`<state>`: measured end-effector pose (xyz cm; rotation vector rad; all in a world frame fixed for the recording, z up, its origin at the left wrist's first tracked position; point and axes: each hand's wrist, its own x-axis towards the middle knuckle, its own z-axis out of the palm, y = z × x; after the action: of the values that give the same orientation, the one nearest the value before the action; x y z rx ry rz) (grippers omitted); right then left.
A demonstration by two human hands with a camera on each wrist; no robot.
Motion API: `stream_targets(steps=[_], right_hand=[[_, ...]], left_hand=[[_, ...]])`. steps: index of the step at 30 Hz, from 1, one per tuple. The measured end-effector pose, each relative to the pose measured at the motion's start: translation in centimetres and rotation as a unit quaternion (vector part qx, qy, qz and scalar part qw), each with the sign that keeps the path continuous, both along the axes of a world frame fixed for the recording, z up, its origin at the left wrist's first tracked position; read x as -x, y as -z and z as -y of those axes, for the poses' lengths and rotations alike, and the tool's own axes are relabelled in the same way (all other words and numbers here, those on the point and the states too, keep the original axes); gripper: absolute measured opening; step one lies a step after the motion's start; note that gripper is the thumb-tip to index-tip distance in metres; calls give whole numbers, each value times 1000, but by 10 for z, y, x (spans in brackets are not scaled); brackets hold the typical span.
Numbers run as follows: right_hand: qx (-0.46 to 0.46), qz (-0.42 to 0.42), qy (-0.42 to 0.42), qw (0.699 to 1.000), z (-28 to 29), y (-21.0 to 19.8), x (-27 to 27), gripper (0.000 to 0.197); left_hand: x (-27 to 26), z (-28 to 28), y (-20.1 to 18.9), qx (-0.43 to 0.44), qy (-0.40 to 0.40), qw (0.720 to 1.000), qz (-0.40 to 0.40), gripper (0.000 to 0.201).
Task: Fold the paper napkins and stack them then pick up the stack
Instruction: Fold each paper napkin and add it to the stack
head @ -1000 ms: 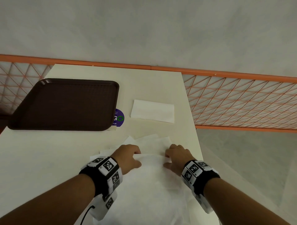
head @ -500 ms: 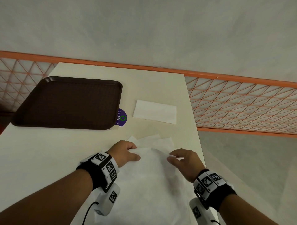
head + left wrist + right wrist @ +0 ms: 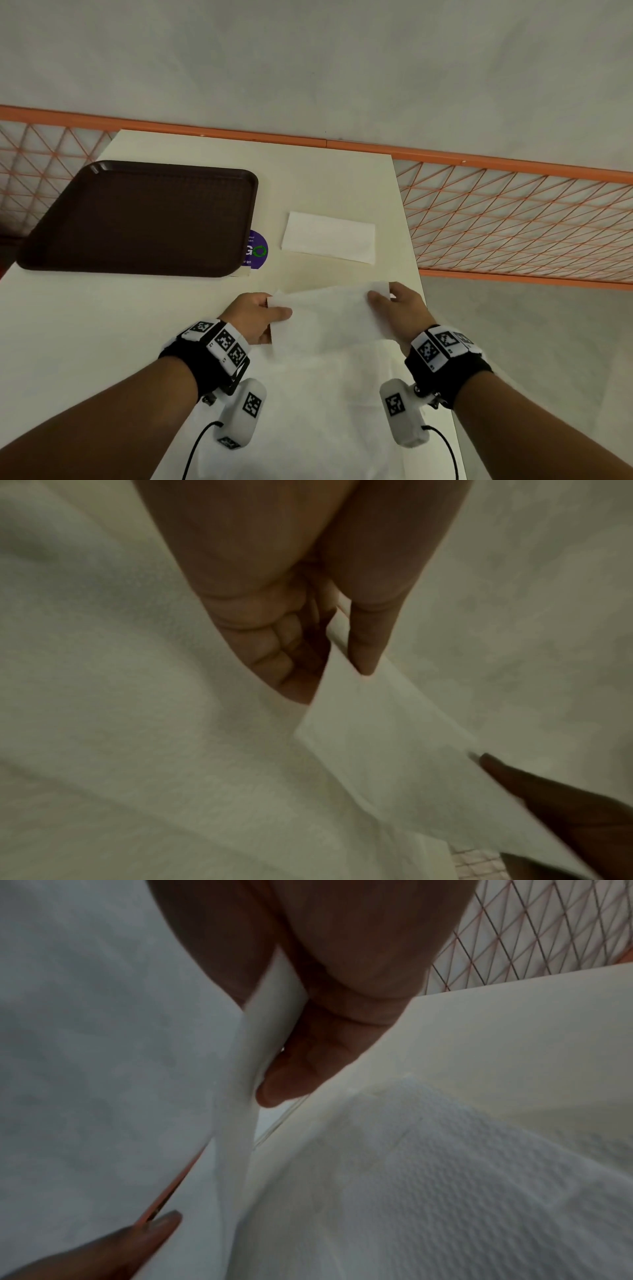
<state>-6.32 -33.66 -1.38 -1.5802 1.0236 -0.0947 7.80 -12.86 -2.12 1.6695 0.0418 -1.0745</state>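
Observation:
A white paper napkin (image 3: 329, 318) is lifted off the table near its front edge, held by its far corners. My left hand (image 3: 265, 317) pinches the left corner between thumb and fingers, and my right hand (image 3: 390, 301) pinches the right corner. In the left wrist view my left hand (image 3: 342, 666) pinches the napkin (image 3: 394, 748). In the right wrist view my right hand (image 3: 274, 1069) grips the napkin (image 3: 103, 1069) edge. Under it lie more unfolded napkins (image 3: 325, 411). One folded napkin (image 3: 329, 237) lies flat farther back.
A dark brown tray (image 3: 140, 219) sits at the back left of the cream table (image 3: 68, 325). A purple round sticker (image 3: 257, 249) shows beside the tray. An orange mesh railing (image 3: 513, 222) runs behind and to the right of the table's right edge.
Both hands took hold of the top napkin's far edge and lifted it. The right hand slid out to the right corner, spreading the sheet between the hands.

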Motion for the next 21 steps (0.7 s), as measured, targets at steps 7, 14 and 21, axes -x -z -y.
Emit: stream_targets(steps=[7,14,21], right_hand=[[-32,-105,-93,990,10,-2,-9,10],[60,-136,-113,982,45,-10,-41,17],[114,-116,-65,984,92,-13,-97,22]], left_hand=[[-31,15,10,-100,42,978,178,17],[-66,52,5,-96,60,962,248,26],[-112,100,-3,-123,58,932,337,26]])
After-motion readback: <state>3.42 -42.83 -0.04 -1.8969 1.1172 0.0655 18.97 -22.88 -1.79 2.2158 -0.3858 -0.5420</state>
